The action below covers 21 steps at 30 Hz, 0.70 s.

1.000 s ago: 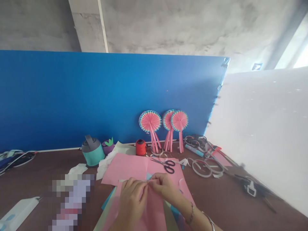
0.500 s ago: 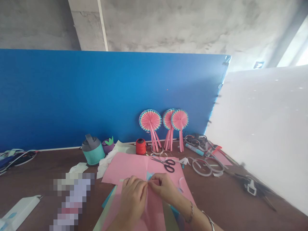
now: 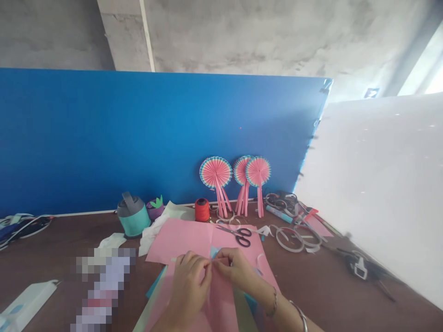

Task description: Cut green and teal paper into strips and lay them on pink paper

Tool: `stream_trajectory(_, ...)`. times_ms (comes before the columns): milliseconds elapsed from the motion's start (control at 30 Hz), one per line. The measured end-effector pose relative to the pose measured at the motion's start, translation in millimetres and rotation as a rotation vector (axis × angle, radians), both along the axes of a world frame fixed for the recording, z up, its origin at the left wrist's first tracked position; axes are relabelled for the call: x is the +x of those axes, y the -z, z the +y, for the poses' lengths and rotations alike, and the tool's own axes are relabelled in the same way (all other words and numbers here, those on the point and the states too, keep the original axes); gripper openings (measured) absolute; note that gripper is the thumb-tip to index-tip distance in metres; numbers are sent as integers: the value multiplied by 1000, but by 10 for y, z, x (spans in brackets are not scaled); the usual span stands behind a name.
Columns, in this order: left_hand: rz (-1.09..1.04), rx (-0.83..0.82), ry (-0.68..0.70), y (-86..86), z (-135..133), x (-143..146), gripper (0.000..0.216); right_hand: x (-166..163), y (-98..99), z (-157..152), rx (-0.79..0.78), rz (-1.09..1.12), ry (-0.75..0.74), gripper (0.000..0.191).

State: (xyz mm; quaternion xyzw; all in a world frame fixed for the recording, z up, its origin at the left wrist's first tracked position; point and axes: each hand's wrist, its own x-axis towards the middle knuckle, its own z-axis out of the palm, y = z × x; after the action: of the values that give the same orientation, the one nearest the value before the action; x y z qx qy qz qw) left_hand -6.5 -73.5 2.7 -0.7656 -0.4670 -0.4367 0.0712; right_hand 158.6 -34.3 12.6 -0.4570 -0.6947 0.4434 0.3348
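Observation:
Above the pink paper [image 3: 221,304], my left hand [image 3: 190,281] and my right hand [image 3: 235,269] meet with their fingertips pinched close together. What they pinch is too small to make out. A bit of light blue shows just behind the fingertips. Under the pink paper, pale green and blue sheets stick out at the sides. Beyond my hands, scissors [image 3: 238,235] with dark handles lie on another pink sheet [image 3: 180,240]. A red thread spool [image 3: 202,210] stands behind that sheet. Round pink pleated paper fans [image 3: 216,173] with strip handles lean on the blue partition.
A teal-and-grey container [image 3: 134,216] and a small purple pot [image 3: 155,210] stand at the back left. Rolls of white tape [image 3: 290,240], a blue tube [image 3: 278,214] and cables lie at the right. A white box [image 3: 29,304] is at the front left.
My left hand's fingers have shifted very slightly, the gap by the thumb looking a little wider. Both hands stay pinched at the same spot.

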Motion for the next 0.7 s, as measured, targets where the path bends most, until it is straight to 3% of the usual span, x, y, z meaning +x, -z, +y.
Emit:
stream_trajectory(300,-94,-38,-26,-57,19,-109,14,55,-104,12,-105,22,20,12)
stream_trajectory(467,16,-9,22,-97,-38,-20,13,29,-47,29,-42,-8,-3,18)
stream_trajectory(700,72,26,-21,-50,-23,16,20,8,54,34,38,-17,2,21)
